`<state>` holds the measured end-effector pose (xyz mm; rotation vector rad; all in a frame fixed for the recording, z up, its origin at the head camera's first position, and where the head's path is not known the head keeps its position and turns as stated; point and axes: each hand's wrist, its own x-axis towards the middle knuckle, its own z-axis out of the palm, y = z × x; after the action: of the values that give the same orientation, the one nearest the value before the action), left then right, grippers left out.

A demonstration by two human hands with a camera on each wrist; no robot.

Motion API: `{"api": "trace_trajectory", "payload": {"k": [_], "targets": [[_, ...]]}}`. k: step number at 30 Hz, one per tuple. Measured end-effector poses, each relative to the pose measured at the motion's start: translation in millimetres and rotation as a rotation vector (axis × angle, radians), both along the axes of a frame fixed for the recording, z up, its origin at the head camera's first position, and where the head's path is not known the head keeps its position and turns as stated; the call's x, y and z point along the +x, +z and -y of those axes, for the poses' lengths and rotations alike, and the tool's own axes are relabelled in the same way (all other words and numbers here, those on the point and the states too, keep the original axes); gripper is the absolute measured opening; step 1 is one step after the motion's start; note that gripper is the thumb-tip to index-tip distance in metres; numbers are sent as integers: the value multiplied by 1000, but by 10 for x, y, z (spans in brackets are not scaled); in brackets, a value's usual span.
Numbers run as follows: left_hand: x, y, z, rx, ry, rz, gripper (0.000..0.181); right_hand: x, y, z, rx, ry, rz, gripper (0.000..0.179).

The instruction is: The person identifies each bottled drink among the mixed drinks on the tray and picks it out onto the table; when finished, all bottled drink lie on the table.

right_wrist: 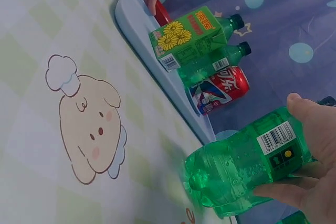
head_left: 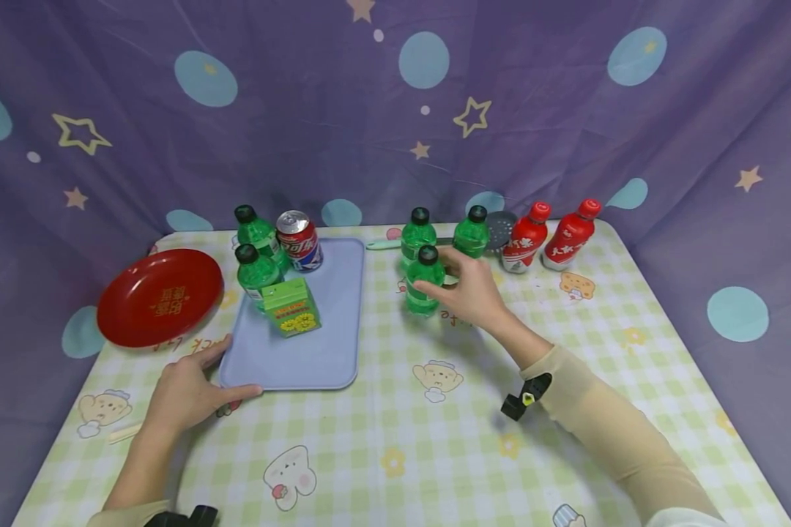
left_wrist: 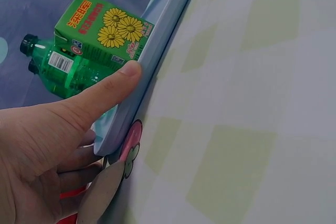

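Bench, head view: we see the bench point(head_left: 474, 468) covered by a pale green checked cloth point(head_left: 369, 424) with cartoon prints.
Curtain: purple fabric point(head_left: 343, 132) with stars and blue spots hangs beyond the far edge and along both sides.
Tray: the blue tray point(head_left: 329, 362) sits on the left, carrying a green carton point(head_left: 292, 311) and a can point(head_left: 299, 245), with two green bottles point(head_left: 257, 276) at its left side.
Left hand: the left hand point(head_left: 187, 388), thumb and forefinger spread, touches the tray's near left corner.
Right hand: the right hand point(head_left: 472, 289) grips a green bottle point(head_left: 423, 298) right of the tray; whether its base meets the cloth, we cannot tell.
Checks, left wrist view: the cloth fills our right side; the left hand lays its thumb along the rim.
Print, right wrist view: we find a figure point(right_wrist: 97, 129) in a chef's hat on the cloth.
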<state>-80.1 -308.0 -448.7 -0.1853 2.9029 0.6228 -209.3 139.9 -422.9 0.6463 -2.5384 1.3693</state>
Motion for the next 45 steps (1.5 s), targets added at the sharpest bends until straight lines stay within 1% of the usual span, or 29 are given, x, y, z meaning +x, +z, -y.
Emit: {"api": "trace_trajectory", "payload": {"k": [8, 18, 21, 27, 33, 40, 43, 45], "targets": [[-3, 13, -11, 1, 2, 0, 125, -11, -49, 7, -8, 0, 11, 52], [9, 14, -15, 5, 1, -4, 124, -17, -59, 18, 1, -13, 32, 54], [7, 12, -14, 6, 2, -5, 124, -21, -52, 17, 3, -8, 32, 54], [3, 14, -14, 12, 9, 13, 126, -28, -56, 16, -16, 22, 49, 55], [-3, 13, -18, 10, 5, 3, 125, -29, -47, 4, 4, 21, 53, 55], [-6, 15, -31, 13, 0, 5, 124, -27, 36, -32, 46, -25, 80, 62], [-2, 12, -20, 8, 5, 11, 125, -35, 124, -35, 18, -21, 73, 60], [0, 3, -8, 3, 6, 13, 125, -49, 194, -35, -1, -10, 51, 58]]}}
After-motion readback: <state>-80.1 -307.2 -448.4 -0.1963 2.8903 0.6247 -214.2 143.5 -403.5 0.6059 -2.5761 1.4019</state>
